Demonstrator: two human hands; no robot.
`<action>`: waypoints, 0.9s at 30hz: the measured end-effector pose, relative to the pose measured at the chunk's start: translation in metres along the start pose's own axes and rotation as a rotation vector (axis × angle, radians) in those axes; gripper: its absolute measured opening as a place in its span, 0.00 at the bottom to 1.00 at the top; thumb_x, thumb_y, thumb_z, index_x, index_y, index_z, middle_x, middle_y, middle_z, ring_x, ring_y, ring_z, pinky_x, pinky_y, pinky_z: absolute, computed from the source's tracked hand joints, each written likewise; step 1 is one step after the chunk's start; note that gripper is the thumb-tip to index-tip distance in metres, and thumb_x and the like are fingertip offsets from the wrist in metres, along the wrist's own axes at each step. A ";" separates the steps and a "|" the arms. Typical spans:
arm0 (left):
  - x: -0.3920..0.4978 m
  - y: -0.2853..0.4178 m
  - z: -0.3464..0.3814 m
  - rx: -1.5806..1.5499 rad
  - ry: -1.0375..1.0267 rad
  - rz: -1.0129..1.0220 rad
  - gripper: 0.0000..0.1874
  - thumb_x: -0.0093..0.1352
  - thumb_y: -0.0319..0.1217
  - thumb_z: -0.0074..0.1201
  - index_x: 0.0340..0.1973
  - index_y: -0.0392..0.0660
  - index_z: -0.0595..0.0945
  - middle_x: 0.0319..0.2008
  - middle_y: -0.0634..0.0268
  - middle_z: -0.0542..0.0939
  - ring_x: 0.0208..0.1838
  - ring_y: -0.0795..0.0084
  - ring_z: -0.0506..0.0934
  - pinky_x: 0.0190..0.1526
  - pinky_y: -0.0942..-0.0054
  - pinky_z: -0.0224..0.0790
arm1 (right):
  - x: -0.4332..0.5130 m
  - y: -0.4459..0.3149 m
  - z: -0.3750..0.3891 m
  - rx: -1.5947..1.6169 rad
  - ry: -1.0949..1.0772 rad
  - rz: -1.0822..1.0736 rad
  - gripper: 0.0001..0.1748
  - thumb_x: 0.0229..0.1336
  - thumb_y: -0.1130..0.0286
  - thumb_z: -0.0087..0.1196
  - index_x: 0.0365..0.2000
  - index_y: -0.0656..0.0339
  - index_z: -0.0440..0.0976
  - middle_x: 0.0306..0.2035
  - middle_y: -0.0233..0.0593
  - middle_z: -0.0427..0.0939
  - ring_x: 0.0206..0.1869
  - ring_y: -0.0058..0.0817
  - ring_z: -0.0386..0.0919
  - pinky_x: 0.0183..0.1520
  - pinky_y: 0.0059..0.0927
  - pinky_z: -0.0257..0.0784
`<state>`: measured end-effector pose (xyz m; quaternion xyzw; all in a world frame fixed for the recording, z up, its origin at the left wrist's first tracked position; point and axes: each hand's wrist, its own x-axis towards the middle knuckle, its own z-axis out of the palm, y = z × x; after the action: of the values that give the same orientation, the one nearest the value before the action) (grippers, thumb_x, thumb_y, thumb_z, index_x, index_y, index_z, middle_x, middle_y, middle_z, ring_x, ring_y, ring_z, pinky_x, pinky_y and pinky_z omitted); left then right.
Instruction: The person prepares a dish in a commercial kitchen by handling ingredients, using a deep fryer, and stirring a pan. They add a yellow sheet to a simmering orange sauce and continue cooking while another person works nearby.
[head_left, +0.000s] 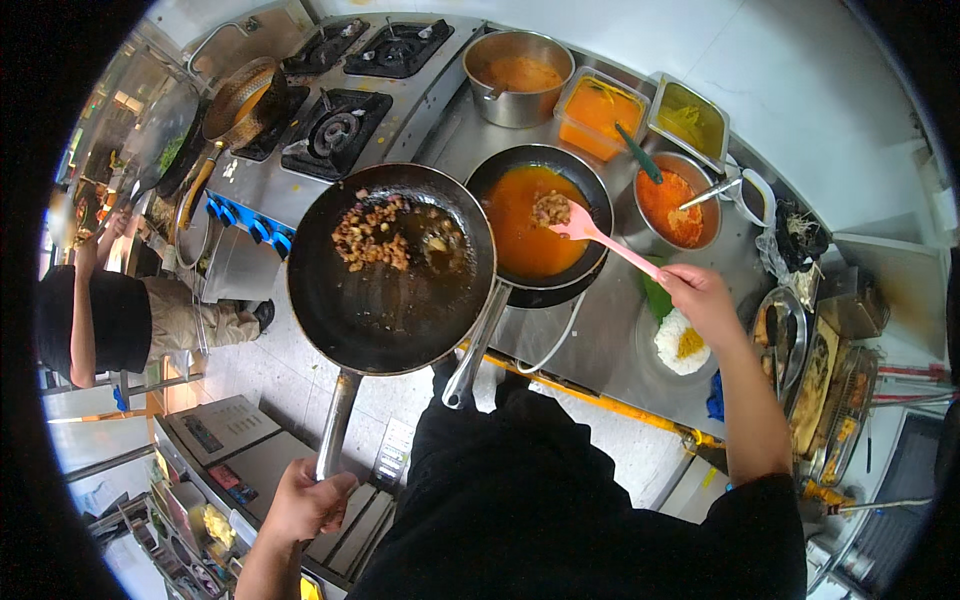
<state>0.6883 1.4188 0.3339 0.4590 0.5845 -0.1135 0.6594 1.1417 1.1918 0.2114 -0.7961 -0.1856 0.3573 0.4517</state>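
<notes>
My left hand (311, 499) grips the metal handle of a black frying pan (375, 315), held out beside the counter. Browned diced pieces (375, 244) and some oil lie in it. In my right hand (697, 296) is a pink spoon-like spatula (622, 251), its head loaded with browned bits (553, 208). That head hovers over, or just touches, the orange sauce (529, 240) in a second black frying pan (592, 176); I cannot tell which. This second pan's steel handle (480, 345) points toward my body. Below my right hand is a mound of white rice (679, 349) with yellow topping.
A steel pot (517, 109), a plastic tub of orange liquid (600, 112) and a pot of red sauce (667, 202) line the counter's back. Gas burners (337, 135) and a hammered pan (240, 112) stand left. Another person (97, 315) works at far left.
</notes>
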 end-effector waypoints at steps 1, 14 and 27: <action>-0.001 -0.001 -0.001 0.001 0.018 0.010 0.08 0.68 0.26 0.55 0.28 0.38 0.74 0.10 0.67 0.67 0.09 0.78 0.63 0.11 0.77 0.50 | 0.003 0.006 0.002 0.008 -0.015 -0.006 0.12 0.63 0.67 0.56 0.38 0.67 0.81 0.22 0.22 0.70 0.25 0.11 0.63 0.27 0.18 0.57; -0.010 0.002 -0.004 -0.015 0.054 0.059 0.08 0.68 0.26 0.55 0.28 0.38 0.73 0.11 0.66 0.69 0.09 0.78 0.64 0.11 0.77 0.52 | 0.006 0.018 0.005 -0.090 0.046 -0.014 0.15 0.64 0.64 0.56 0.41 0.66 0.80 0.22 0.24 0.71 0.24 0.14 0.65 0.28 0.20 0.59; -0.001 0.022 -0.014 0.142 -0.077 -0.003 0.10 0.68 0.28 0.58 0.29 0.37 0.75 0.13 0.67 0.71 0.12 0.79 0.67 0.14 0.79 0.55 | -0.056 -0.113 -0.032 -0.250 -0.003 -0.292 0.08 0.62 0.74 0.57 0.39 0.69 0.79 0.27 0.23 0.75 0.29 0.09 0.66 0.31 0.15 0.61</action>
<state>0.6935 1.4410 0.3468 0.4988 0.5501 -0.1733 0.6470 1.1305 1.1969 0.3410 -0.8101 -0.3428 0.2634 0.3961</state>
